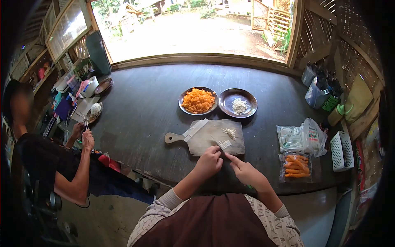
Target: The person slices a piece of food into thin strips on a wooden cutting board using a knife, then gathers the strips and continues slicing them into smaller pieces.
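My left hand [209, 161] is closed at the near edge of the wooden cutting board [201, 142], its fingertips beside small white cut strips [224, 144]. Just to its right, my right hand [246, 172] is closed with the index finger pointing at the strips; what it grips is too small to make out. More long white pieces [196, 129] lie at the board's left, near the handle. A little pile of thin pale sticks [229, 133] rests on its right part. Behind the board are a plate of chopped orange food [198, 101] and a plate with pale bits [240, 106].
At the right lie a bag of carrots [296, 165], plastic packets [302, 136] and a white basket [342, 151]. A co-worker [61, 164] at the left holds a utensil over a plate with a white lump [96, 109]. Bowls and containers crowd the back left.
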A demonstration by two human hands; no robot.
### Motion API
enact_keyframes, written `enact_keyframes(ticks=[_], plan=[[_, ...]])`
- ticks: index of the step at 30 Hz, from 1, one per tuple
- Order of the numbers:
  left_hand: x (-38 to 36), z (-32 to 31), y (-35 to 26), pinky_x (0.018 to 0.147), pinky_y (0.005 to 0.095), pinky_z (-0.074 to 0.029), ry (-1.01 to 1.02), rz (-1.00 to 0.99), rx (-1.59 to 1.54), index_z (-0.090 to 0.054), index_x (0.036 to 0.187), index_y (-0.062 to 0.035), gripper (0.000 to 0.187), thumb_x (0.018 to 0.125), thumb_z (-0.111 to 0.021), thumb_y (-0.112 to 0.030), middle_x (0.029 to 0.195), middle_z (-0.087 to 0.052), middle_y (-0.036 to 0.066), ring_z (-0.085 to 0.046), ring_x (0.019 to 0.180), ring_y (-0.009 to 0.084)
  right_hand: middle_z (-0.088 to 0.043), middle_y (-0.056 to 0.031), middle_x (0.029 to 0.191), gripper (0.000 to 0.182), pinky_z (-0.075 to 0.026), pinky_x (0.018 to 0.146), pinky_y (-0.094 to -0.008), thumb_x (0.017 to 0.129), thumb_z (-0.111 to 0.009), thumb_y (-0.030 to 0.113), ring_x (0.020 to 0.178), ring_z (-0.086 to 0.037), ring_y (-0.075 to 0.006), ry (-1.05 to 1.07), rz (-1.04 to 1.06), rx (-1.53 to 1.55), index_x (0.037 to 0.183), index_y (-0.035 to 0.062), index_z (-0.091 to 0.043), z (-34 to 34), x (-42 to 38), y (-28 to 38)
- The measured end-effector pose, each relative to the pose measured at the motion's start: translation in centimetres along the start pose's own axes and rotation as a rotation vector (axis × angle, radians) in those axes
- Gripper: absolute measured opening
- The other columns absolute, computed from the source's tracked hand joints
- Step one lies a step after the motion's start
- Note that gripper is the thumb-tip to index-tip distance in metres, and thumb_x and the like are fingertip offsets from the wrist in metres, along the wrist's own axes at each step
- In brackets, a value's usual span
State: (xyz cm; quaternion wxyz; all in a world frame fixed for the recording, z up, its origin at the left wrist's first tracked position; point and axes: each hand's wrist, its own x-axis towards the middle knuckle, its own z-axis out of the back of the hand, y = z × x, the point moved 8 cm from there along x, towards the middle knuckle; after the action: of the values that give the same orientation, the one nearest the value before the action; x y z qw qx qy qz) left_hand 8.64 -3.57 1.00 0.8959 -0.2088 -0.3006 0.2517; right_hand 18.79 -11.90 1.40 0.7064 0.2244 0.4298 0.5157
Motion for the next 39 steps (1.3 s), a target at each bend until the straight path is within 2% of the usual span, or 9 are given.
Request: enact_keyframes(ticks=[9, 12, 18, 20, 23, 30, 36, 38, 39], plan=[[0.0, -0.1, 0.1, 0.093, 0.0409, -0.046, -0.009, 0.014, -0.019, -0.063, 0.089, 0.0079, 0.023, 0.076, -0.058, -0.009, 0.109, -0.059, 0.025, -0.057, 0.103, 0.0376, -0.065, -0.0267, 0.085, 0.044, -0.052, 0.065, -0.0425, 0.098, -0.039, 0.025, 0.069, -0.066, -0.0354, -0.174, 0.192, -0.084, 0.142, 0.0294, -0.038, -0.4, 1.6, -0.3], [0.0, -0.1, 0.2, 0.092, 0.041, -0.046, 0.007, 0.006, -0.007, -0.063, 0.089, 0.0077, 0.022, 0.076, -0.058, -0.009, 0.109, -0.059, 0.025, -0.057, 0.103, 0.0375, -0.065, -0.027, 0.083, 0.044, -0.052, 0.066, -0.0421, 0.098, -0.038, 0.024, 0.069, -0.066, -0.0353, -0.017, 0.023, 0.005, 0.142, 0.0285, -0.038, 0.1, 0.2, 0.7], [0.0, 0.1, 0.0, 0.092, 0.0412, -0.046, -0.004, 0.018, -0.032, -0.063, 0.085, 0.0076, 0.02, 0.075, -0.058, -0.009, 0.108, -0.059, 0.025, -0.057, 0.103, 0.0382, -0.065, -0.0249, 0.081, 0.044, -0.053, 0.061, -0.0391, 0.098, -0.038, 0.025, 0.061, -0.065, -0.0304, -0.011, -0.01, 0.029, 0.142, 0.0274, -0.038, -0.8, 0.9, -0.8], [-0.1, -0.1, 0.0, 0.092, 0.0413, -0.046, -0.003, 0.015, -0.03, -0.063, 0.085, 0.0074, 0.02, 0.075, -0.058, -0.01, 0.108, -0.059, 0.025, -0.057, 0.103, 0.0382, -0.059, -0.0148, 0.064, 0.043, -0.051, 0.051, -0.0345, 0.099, -0.038, 0.025, 0.051, -0.057, -0.0197, -0.109, 0.164, -0.001, 0.143, 0.0283, -0.038, -0.8, 1.8, -0.7], [0.0, -0.1, 0.1, 0.092, 0.0413, -0.046, -0.002, 0.008, -0.025, -0.063, 0.085, 0.0072, 0.02, 0.076, -0.058, -0.01, 0.108, -0.059, 0.025, -0.057, 0.103, 0.0382, -0.064, -0.02, 0.074, 0.045, -0.051, 0.057, -0.0365, 0.098, -0.038, 0.025, 0.055, -0.06, -0.0236, 0.005, -0.019, 0.044, 0.143, 0.0278, -0.037, -0.1, 0.4, 0.2], [0.0, 0.2, 0.0, 0.092, 0.0416, -0.046, -0.009, 0.025, -0.032, -0.064, 0.085, 0.0067, 0.02, 0.075, -0.058, -0.009, 0.109, -0.059, 0.025, -0.057, 0.103, 0.0382, -0.064, -0.0198, 0.075, 0.045, -0.051, 0.057, -0.0362, 0.098, -0.039, 0.026, 0.057, -0.061, -0.0236, 0.028, -0.044, 0.043, 0.143, 0.0277, -0.037, -0.7, 0.3, -0.5], [0.1, 0.0, 0.1, 0.092, 0.041, -0.046, 0.008, 0.032, -0.049, -0.064, 0.085, 0.0072, 0.02, 0.075, -0.058, -0.009, 0.109, -0.059, 0.025, -0.057, 0.103, 0.0378, -0.06, -0.0161, 0.065, 0.044, -0.05, 0.049, -0.0347, 0.099, -0.038, 0.026, 0.049, -0.056, -0.0196, -0.119, 0.171, -0.008, 0.143, 0.0297, -0.037, -0.3, 1.7, -0.1], [0.0, -0.1, 0.3, 0.092, 0.0408, -0.046, -0.004, 0.012, -0.038, -0.064, 0.085, 0.0073, 0.02, 0.075, -0.058, -0.009, 0.109, -0.059, 0.025, -0.058, 0.103, 0.0377, -0.064, -0.0286, 0.088, 0.043, -0.051, 0.071, -0.0441, 0.099, -0.038, 0.024, 0.074, -0.066, -0.0389, 0.046, -0.09, 0.028, 0.141, 0.0261, -0.038, 0.1, -0.2, 0.6], [0.0, -0.1, 0.2, 0.091, 0.0407, -0.046, -0.008, -0.003, -0.032, -0.064, 0.085, 0.0074, 0.02, 0.075, -0.058, -0.008, 0.108, -0.059, 0.025, -0.058, 0.102, 0.0375, -0.064, -0.0286, 0.088, 0.043, -0.051, 0.071, -0.0441, 0.099, -0.038, 0.024, 0.074, -0.066, -0.0389, 0.049, -0.086, 0.024, 0.141, 0.0261, -0.038, -0.1, 0.0, 0.4]])
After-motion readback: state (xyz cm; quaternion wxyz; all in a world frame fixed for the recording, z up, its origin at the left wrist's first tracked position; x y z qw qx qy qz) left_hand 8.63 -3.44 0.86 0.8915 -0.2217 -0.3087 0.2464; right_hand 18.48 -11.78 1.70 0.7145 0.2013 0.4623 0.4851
